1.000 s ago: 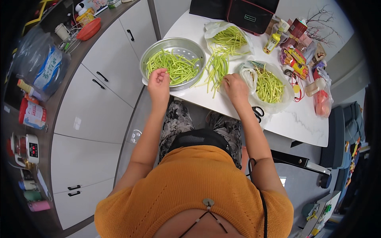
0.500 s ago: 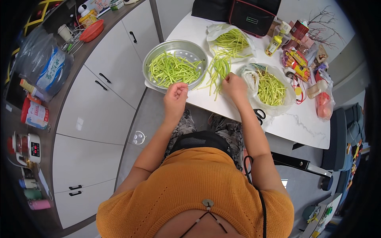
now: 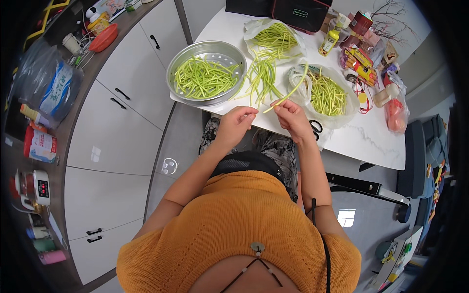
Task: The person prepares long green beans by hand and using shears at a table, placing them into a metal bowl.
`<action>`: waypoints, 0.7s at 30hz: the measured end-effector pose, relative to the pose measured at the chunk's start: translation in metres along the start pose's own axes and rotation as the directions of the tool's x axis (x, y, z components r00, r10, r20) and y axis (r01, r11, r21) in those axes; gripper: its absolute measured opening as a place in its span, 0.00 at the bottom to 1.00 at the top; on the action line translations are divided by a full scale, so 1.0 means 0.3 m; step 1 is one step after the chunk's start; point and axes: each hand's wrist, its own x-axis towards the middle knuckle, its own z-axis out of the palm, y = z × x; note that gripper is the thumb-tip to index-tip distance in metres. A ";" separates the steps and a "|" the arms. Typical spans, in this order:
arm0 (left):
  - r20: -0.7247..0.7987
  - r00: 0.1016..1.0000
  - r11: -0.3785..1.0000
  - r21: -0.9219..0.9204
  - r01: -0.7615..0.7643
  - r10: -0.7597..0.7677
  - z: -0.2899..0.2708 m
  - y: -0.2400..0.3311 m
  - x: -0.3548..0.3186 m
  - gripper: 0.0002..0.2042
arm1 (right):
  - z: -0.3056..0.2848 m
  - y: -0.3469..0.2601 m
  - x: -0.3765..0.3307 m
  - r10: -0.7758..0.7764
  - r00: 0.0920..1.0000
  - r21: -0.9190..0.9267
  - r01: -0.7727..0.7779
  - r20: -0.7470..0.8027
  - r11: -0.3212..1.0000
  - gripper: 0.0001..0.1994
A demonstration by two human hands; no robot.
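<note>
My right hand (image 3: 293, 119) pinches one long green vegetable stem (image 3: 296, 91) near its lower end, over the table's front edge. Close beside it, my left hand (image 3: 236, 126) has thumb and fingers pressed together; whatever they hold, if anything, is too small to make out. A loose bunch of long green stems (image 3: 264, 78) lies just beyond both hands. To the left, a round metal pan with holes in its bottom (image 3: 171, 73) contains many cut green pieces. On the right, a white plastic bag (image 3: 344, 115) is full of short stem pieces, and another bag (image 3: 298, 51) behind holds long stems.
Black-handled scissors (image 3: 316, 128) lie at the table's front edge by the right bag. A yellow bottle (image 3: 329, 43), snack packets (image 3: 359, 64) and a bag of red items (image 3: 395, 117) crowd the table's right side. A black case (image 3: 300, 14) stands at the back.
My right hand has drawn back from the bunch toward me, now with a single stem in it. My left hand has moved right, away from the pan, close to the right hand.
</note>
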 end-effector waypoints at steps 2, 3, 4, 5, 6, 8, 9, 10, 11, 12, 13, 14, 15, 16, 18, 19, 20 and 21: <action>0.035 0.999 0.999 -0.033 0.004 -0.003 0.014 0.009 -0.004 0.10 | 0.021 0.002 -0.019 -0.022 0.999 -0.093 0.019 -0.030 0.995 0.07; 0.036 0.999 1.000 -0.028 0.009 -0.008 0.016 0.015 -0.007 0.10 | 0.035 -0.001 -0.028 -0.047 0.998 -0.143 0.042 -0.035 0.989 0.07; 0.037 0.999 1.000 -0.024 0.014 -0.013 0.019 0.022 -0.009 0.10 | 0.044 -0.002 -0.033 -0.073 0.997 -0.193 0.064 -0.040 0.979 0.08; 0.037 0.999 1.000 -0.019 0.018 -0.018 0.019 0.029 -0.010 0.10 | 0.051 -0.001 -0.034 -0.090 0.995 -0.222 0.079 -0.037 0.972 0.08; 0.031 0.999 1.000 -0.001 0.009 -0.009 0.019 0.036 -0.012 0.09 | 0.056 0.000 -0.035 -0.106 0.994 -0.252 0.094 -0.033 0.963 0.09; 0.023 1.000 0.999 0.032 -0.010 0.009 0.022 0.047 -0.013 0.08 | 0.065 0.009 -0.035 -0.137 0.990 -0.284 0.121 -0.037 0.951 0.09; 0.008 1.000 1.000 0.030 0.009 -0.010 0.021 0.045 -0.014 0.08 | 0.068 0.022 -0.031 -0.152 0.987 -0.287 0.134 -0.042 0.949 0.08; -0.009 1.000 0.999 0.026 0.028 -0.028 0.019 0.043 -0.014 0.08 | 0.068 0.031 -0.027 -0.167 0.985 -0.291 0.146 -0.046 0.946 0.08; -0.026 0.999 0.999 0.022 0.047 -0.046 0.016 0.042 -0.015 0.07 | 0.062 0.035 -0.025 -0.181 0.981 -0.380 0.143 -0.067 0.914 0.08; -0.046 0.998 0.999 0.018 0.045 -0.044 0.012 0.043 -0.014 0.07 | 0.054 0.036 -0.024 -0.198 0.976 -0.465 0.136 -0.086 0.875 0.07; -0.067 0.997 0.999 0.013 0.045 -0.044 0.008 0.044 -0.013 0.06 | 0.058 0.030 -0.025 -0.213 0.972 -0.547 0.124 -0.103 0.828 0.06; -0.088 0.995 0.999 0.008 0.046 -0.045 0.003 0.045 -0.012 0.06 | 0.066 0.018 -0.036 -0.277 0.957 -0.650 0.156 -0.088 0.744 0.06; -0.120 0.992 0.996 0.084 -0.012 0.022 -0.002 0.046 -0.011 0.06 | 0.078 -0.003 -0.060 -0.338 0.939 -0.742 0.182 -0.063 0.645 0.05; -0.146 0.985 0.984 0.163 -0.068 0.092 -0.007 0.048 -0.010 0.05 | 0.097 -0.029 -0.084 -0.395 0.918 -0.820 0.204 -0.030 0.536 0.04; -0.169 0.964 0.943 0.298 -0.149 0.206 -0.012 0.054 -0.007 0.05 | 0.136 -0.069 -0.130 -0.471 0.882 -0.827 0.271 0.009 0.492 0.04; -0.173 0.952 0.919 0.352 -0.178 0.251 -0.014 0.065 -0.005 0.05 | 0.150 -0.079 -0.140 -0.508 0.861 -0.830 0.304 0.030 0.467 0.03; -0.175 0.939 0.891 0.405 -0.206 0.296 -0.015 0.072 -0.004 0.04 | 0.158 -0.074 -0.136 -0.603 0.796 -0.863 0.339 0.052 0.374 0.03; -0.165 0.940 0.880 0.427 -0.206 0.300 -0.015 0.074 -0.008 0.04 | 0.163 -0.066 -0.130 -0.687 0.722 -0.890 0.363 0.082 0.275 0.03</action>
